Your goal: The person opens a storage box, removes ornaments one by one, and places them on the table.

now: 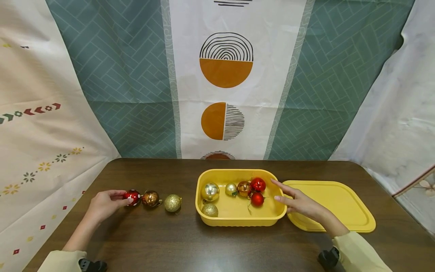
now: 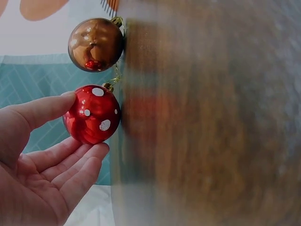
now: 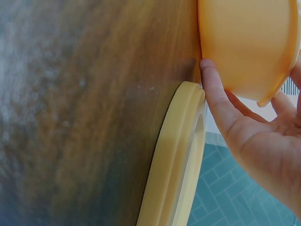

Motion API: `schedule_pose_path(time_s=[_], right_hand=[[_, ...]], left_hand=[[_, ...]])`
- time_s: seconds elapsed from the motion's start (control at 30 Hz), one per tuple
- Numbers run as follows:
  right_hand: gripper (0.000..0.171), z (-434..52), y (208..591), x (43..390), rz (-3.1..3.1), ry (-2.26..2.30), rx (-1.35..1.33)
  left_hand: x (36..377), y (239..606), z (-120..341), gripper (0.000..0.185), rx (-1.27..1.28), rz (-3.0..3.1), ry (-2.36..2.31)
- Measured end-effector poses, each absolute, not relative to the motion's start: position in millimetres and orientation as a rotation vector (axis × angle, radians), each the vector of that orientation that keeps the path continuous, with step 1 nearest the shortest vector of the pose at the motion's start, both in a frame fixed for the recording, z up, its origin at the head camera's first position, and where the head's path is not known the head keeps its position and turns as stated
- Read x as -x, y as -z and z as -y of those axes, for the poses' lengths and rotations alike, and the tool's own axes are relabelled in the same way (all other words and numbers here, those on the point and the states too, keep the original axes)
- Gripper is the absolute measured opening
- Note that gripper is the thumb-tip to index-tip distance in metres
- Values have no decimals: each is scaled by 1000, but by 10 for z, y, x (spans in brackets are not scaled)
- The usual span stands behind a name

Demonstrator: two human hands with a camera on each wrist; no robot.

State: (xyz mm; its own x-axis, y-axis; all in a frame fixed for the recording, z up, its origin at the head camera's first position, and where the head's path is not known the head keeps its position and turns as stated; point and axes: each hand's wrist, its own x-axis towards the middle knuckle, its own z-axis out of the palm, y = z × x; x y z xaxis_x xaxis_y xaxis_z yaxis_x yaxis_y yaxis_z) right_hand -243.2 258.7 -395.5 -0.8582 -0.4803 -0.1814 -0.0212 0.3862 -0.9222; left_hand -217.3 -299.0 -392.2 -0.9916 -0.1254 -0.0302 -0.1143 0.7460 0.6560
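At the table's left, my left hand (image 1: 103,204) holds a shiny red Christmas bauble (image 2: 91,114) with white dots, thumb on one side and fingertips on the other. Right beside it lies a shiny bronze bauble (image 1: 151,198), then a gold glitter bauble (image 1: 172,203). My right hand (image 1: 302,204) touches the right end of a yellow plastic box (image 1: 234,222), its fingers extended along the wall and the thumb at the rim. Inside the box lie several baubles, among them a large gold one (image 1: 210,192), a bronze one (image 1: 244,188) and a red one (image 1: 257,199).
The yellow lid (image 1: 340,206) lies flat to the right of the box, partly under my right forearm. Dark wood tabletop (image 1: 153,241) runs along the front. A patterned curtain (image 1: 136,75) hangs behind the table's far edge.
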Motion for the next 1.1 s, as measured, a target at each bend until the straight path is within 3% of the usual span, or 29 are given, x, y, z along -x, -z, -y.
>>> schedule_pose_path(time_s=[0.5, 1.1], right_hand=[[61, -2594, 3951, 2431, -2227, 1467, 442], [62, -2590, 3959, 2425, -2220, 1477, 449]], left_hand=[[2131, 3691, 2816, 64, -138, 2830, 948], [2311, 3483, 1415, 43, 334, 2616, 1288]])
